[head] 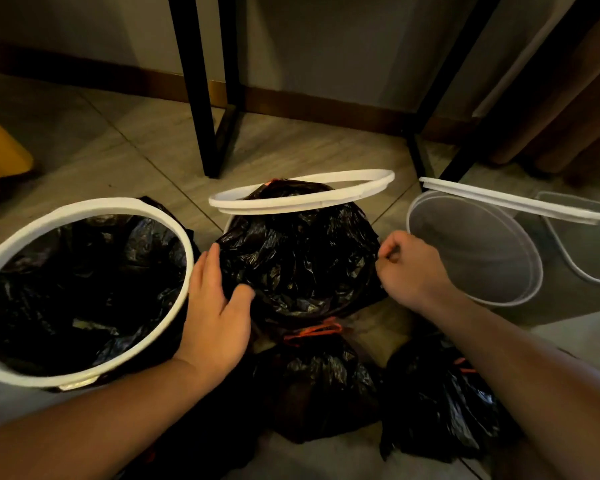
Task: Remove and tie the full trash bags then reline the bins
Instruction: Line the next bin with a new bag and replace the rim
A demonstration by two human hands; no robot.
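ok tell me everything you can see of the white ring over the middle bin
The white ring is a thin hoop, plastic by its look, with a stepped lip along its lower edge. It is not seated. It lies tilted over the far part of the middle bin, right end higher, resting on the bulging black bag. Neither hand touches it: the left hand lies flat on the bag's left side, and the right hand pinches the bag's right edge.

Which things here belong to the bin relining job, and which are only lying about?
Job: lined left bin, middle bin's liner, loose white ring, empty right bin, tied bags.
Lying about: yellow object, black metal legs, curtain.
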